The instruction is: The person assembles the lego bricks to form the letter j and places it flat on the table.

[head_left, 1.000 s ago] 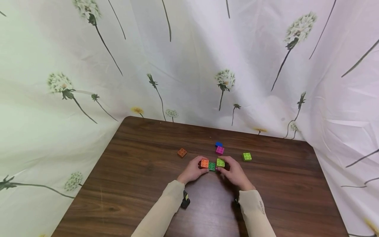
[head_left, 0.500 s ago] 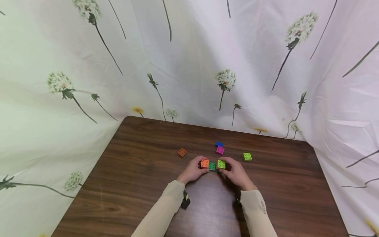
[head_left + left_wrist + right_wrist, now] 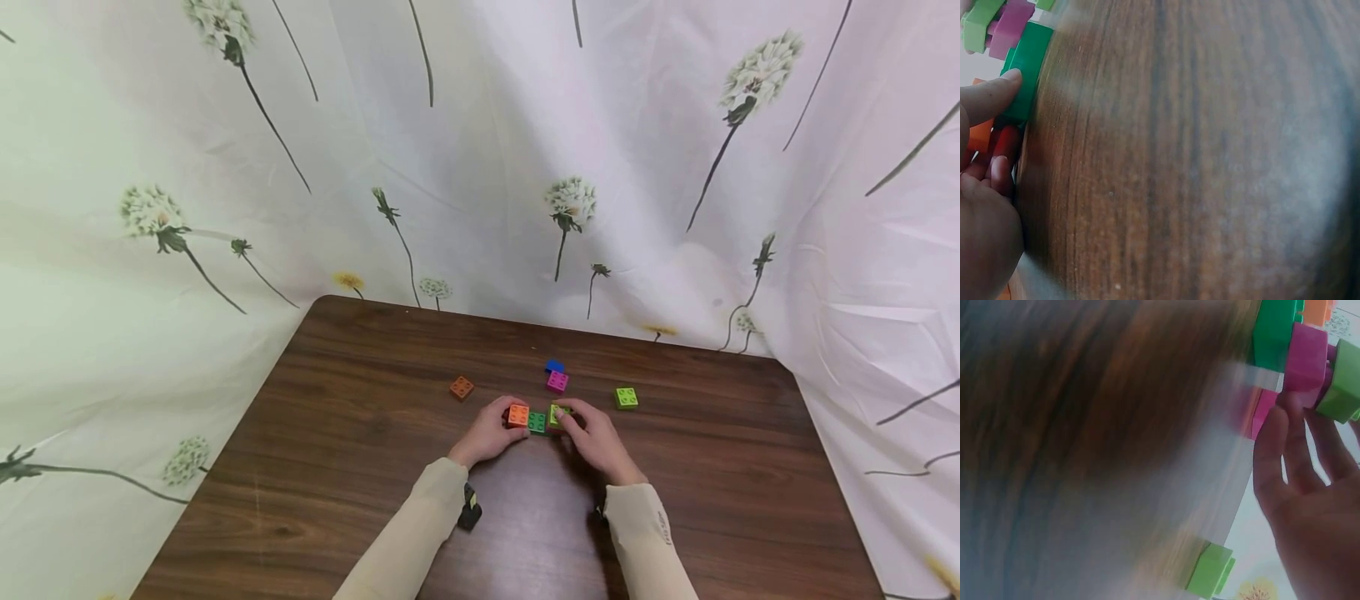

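Note:
My left hand [image 3: 487, 435] grips joined bricks, with an orange brick [image 3: 518, 415] raised beside a green brick [image 3: 536, 422]. In the left wrist view its thumb presses the green brick's side [image 3: 1030, 75], and a red surface shows below the orange brick [image 3: 980, 135]. My right hand [image 3: 600, 440] holds a lime brick [image 3: 554, 413], its thumb over the top. In the right wrist view, that lime brick [image 3: 1342, 386] sits on a magenta brick [image 3: 1305, 359], which stands against the green brick [image 3: 1274, 334]; fingertips touch the magenta one. Whether magenta and green are locked together, I cannot tell.
On the brown wooden table [image 3: 360, 417] lie a brown brick [image 3: 461, 387] at the left, a magenta brick [image 3: 557, 381] against a blue one [image 3: 554, 366] behind the hands, and another lime brick [image 3: 626, 397] at the right. A flower-printed cloth [image 3: 480, 167] hangs behind.
My right thumb has moved from the near side of the lime brick onto its top. That brick has shifted slightly left. The left hand and its bricks have stayed put.

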### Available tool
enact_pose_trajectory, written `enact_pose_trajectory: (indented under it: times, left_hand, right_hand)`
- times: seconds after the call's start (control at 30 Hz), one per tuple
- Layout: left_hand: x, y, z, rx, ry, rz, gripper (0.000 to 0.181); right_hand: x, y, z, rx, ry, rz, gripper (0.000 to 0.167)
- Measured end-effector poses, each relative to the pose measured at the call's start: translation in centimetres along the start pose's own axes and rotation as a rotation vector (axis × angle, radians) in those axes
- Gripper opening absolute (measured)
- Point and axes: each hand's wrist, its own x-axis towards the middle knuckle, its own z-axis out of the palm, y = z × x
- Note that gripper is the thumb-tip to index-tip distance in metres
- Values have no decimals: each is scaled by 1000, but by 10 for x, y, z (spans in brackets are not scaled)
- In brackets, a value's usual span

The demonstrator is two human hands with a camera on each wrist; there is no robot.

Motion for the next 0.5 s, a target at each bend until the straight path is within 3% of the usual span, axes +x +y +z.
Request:
enact_pose_trajectory:
  times: [0.13, 0.33, 0.5]
  left_hand:
    - [0, 0, 0, 9, 2, 0, 37]
    - [0, 0, 0, 5, 0, -13, 36]
    - [0, 0, 0, -2, 0, -3, 37]
  right_hand:
    - [2, 0, 3, 51, 1, 74, 32]
    - [5, 4, 8, 293, -61, 199, 34]
    - [6, 5, 11, 387, -61, 236, 37]
